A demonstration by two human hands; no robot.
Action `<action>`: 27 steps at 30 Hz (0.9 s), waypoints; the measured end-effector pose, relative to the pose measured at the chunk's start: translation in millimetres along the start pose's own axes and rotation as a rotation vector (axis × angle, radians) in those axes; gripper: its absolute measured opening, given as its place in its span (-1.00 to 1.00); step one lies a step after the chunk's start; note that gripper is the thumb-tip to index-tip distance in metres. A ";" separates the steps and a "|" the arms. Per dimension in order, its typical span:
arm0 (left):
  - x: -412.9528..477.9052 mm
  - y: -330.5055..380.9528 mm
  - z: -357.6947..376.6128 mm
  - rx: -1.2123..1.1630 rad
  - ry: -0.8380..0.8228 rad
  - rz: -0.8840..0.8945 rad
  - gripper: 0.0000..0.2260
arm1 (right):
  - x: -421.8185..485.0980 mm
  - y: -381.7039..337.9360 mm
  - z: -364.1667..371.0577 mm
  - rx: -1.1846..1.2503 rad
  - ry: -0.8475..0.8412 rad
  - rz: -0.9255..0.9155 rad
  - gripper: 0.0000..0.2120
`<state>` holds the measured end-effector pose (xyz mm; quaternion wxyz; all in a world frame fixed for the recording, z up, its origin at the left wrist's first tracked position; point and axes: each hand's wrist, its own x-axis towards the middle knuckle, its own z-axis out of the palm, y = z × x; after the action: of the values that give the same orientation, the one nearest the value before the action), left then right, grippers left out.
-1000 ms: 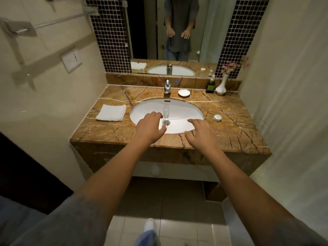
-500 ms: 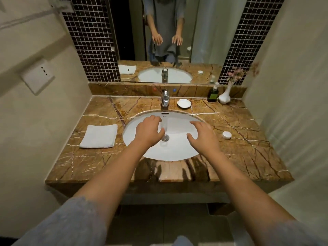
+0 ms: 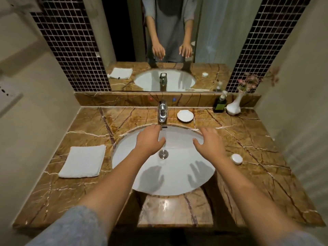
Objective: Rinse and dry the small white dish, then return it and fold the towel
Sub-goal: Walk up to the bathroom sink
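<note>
**Both hands empty over basin, dish untouched at rear of worktop**

Left hand (image 3: 150,140) is palm down over the white sink (image 3: 124,157), at about 11 o'clock from the drain (image 3: 163,154). Its fingers (image 3: 156,127) are loosely spread and lightly curled, gripping nothing, tips just below the faucet (image 3: 162,110).

Right hand (image 3: 210,144) is palm down at about 2 o'clock from the drain, above the basin's right side. Fingers are splayed wide, nothing held. Both hands cast shadows on the basin floor nearer the front rim.

Small white dish (image 3: 185,115) sits flat on the brown marble worktop (image 3: 248,174), just beside the faucet at its 3 o'clock, behind the sink rim. It is at roughly 12 o'clock from the right hand, clear of both hands.

Towel (image 3: 83,161) is folded into a flat rectangle on the worktop at 9 o'clock from the sink, close to the rim, well apart from the left hand.

A small round white lid (image 3: 236,159) lies on the worktop at 3 o'clock from the sink, near the right forearm. A dark green pump bottle (image 3: 220,103) and a white vase (image 3: 234,106) holding pink flowers stand touching or nearly so in the back right corner, at 3 o'clock from the dish.

The mirror (image 3: 124,41) behind reflects the sink, towel and both lowered hands. Can't tell whether water is running from the faucet.
</note>
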<state>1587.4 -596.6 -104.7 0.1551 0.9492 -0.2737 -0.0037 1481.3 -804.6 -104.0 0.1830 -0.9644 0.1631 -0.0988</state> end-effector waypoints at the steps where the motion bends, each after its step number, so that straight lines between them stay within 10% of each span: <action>1: 10.9 3.2 2.2 0.009 -0.002 0.000 -0.66 | 10.6 6.6 0.5 0.007 -0.010 0.000 -0.50; 27: 193.1 44.8 120.0 -0.165 -0.161 -0.140 -0.67 | 181.1 84.9 86.3 0.118 -0.184 0.115 -0.57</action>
<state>1717.3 -768.3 -190.6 0.2095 0.9467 -0.2171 -0.1133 1647.2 -915.2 -191.9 0.2589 -0.9460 0.1947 -0.0088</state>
